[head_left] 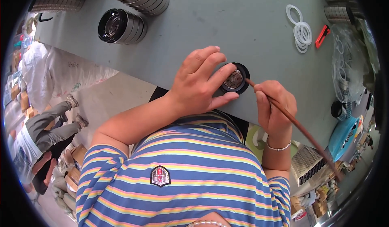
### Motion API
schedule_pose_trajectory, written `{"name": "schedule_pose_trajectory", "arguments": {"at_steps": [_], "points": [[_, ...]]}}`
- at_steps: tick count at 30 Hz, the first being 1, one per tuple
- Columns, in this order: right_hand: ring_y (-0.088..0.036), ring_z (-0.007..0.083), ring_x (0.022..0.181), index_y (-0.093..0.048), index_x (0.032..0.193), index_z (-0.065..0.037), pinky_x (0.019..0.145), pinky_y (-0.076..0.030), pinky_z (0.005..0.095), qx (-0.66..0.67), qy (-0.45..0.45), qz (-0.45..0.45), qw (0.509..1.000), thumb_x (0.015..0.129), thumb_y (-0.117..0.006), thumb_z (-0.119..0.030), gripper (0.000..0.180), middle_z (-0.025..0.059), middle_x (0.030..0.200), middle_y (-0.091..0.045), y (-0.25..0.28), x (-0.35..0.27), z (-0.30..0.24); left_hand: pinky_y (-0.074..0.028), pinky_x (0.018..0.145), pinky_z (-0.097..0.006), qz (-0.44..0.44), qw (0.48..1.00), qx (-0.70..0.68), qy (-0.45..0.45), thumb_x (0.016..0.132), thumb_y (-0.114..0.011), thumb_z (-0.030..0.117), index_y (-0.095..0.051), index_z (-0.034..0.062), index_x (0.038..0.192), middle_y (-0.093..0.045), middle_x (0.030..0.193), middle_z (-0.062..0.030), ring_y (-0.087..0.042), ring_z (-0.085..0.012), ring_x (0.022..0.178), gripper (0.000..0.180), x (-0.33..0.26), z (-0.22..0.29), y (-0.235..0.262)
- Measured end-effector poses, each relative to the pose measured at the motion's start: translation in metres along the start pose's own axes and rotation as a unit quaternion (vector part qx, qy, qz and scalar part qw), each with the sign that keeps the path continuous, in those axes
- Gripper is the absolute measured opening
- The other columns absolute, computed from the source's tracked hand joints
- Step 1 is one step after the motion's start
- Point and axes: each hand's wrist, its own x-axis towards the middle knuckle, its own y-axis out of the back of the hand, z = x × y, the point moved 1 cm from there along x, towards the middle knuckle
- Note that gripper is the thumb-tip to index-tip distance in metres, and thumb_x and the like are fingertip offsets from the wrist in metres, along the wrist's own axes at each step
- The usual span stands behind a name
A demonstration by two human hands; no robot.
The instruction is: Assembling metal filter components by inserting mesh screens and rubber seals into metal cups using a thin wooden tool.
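My left hand (195, 80) steadies a round black-rimmed part (235, 80) with a perforated metal strainer in its middle, on the grey table near its front edge. The thumb and forefinger lie against the part's rim; the other fingers are lifted. A long, thin brown stick (304, 132), like a chopstick, is pinched in my right hand (276, 103). Its tip meets the right side of the part's inner rim, and its long end slants down to the right. What lies under my left fingers is hidden.
Stacks of black-and-steel round parts (135, 26) stand at the far left. White rings (302, 34) and a red utility knife (323, 36) lie at the far right, beside a clear plastic bag (346, 67). A person (36, 140) is on the left, beyond the table (227, 22).
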Motion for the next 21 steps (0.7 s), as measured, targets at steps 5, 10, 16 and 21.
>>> {"name": "schedule_pose_trajectory", "arguments": {"at_steps": [5,10,16,21], "points": [[-0.07,0.0274,0.067,-0.068,0.099,0.002,0.059,-0.055,0.0324,0.049,-0.026,-0.037,0.998,0.097,-0.074,-0.001,0.007,0.0128,0.085,-0.073,0.0,-0.006,-0.003,-0.048,0.109,-0.047,0.005,1.0,-0.01,0.0,0.088,-0.081,0.055,-0.074,0.0098,0.122,-0.062,0.126,-0.0099,-0.058,-0.0336,0.131,0.057,-0.001,-0.002,0.0],[-0.073,0.0263,0.072,-0.07,0.101,0.003,0.063,-0.058,0.0333,0.113,-0.042,-0.036,0.992,0.098,-0.074,0.0,0.006,0.0127,0.088,-0.075,-0.014,-0.009,-0.004,-0.048,0.109,-0.047,0.004,1.0,-0.023,-0.007,0.086,-0.081,0.054,-0.074,0.0096,0.122,-0.063,0.125,-0.0083,-0.059,-0.032,0.129,0.058,0.0,-0.005,-0.002],[-0.075,0.0305,0.08,-0.072,0.105,0.003,0.068,-0.061,0.0362,0.112,0.021,-0.011,0.993,0.093,-0.08,0.0,0.014,0.0151,0.092,-0.074,-0.033,0.0,-0.007,-0.048,0.107,-0.045,0.005,0.999,-0.03,-0.009,0.082,-0.084,0.051,-0.072,0.0098,0.126,-0.065,0.123,-0.0077,-0.06,-0.0306,0.125,0.062,-0.002,-0.007,-0.005],[-0.074,0.0283,0.079,-0.072,0.104,0.003,0.068,-0.059,0.034,0.073,0.019,0.028,0.997,0.095,-0.078,0.0,0.011,0.0144,0.093,-0.074,-0.037,0.016,-0.006,-0.047,0.108,-0.045,0.016,0.996,-0.093,-0.001,0.081,-0.084,0.048,-0.059,0.0068,0.144,-0.063,0.121,-0.0096,-0.06,-0.0307,0.121,0.079,-0.001,-0.009,-0.005]]}}
